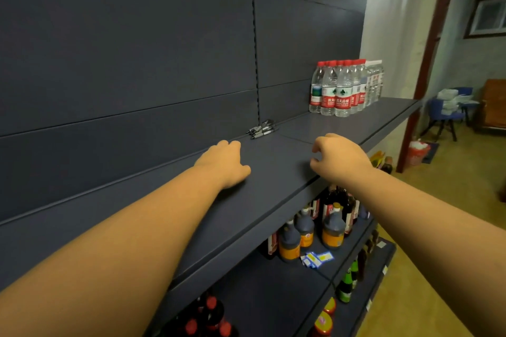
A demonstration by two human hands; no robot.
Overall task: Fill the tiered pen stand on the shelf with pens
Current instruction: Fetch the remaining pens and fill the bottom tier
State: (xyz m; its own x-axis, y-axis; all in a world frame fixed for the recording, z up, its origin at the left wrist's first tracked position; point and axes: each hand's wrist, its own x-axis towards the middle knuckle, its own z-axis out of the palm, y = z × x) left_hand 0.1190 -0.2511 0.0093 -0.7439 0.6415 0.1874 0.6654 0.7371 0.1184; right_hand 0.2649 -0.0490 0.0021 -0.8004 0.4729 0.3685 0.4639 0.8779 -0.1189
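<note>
Dark blue shelving, top shelf [342,128] at chest height, grey back panel behind. Pens [262,128]: small loose pile lying flat at the back of the shelf, against the panel, beyond both hands. No stand in view. Left hand [223,163] palm down, resting on the shelf, fingers relaxed, holding nothing. Right hand [338,157] above the shelf's front edge, fingers loosely curled, thumb and forefinger apart, grasping nothing. Water bottles [342,89] with red caps stand grouped farther right on the same shelf. Sauce bottles [309,230] on the shelf below. Blue chair [445,115] through the doorway.
</note>
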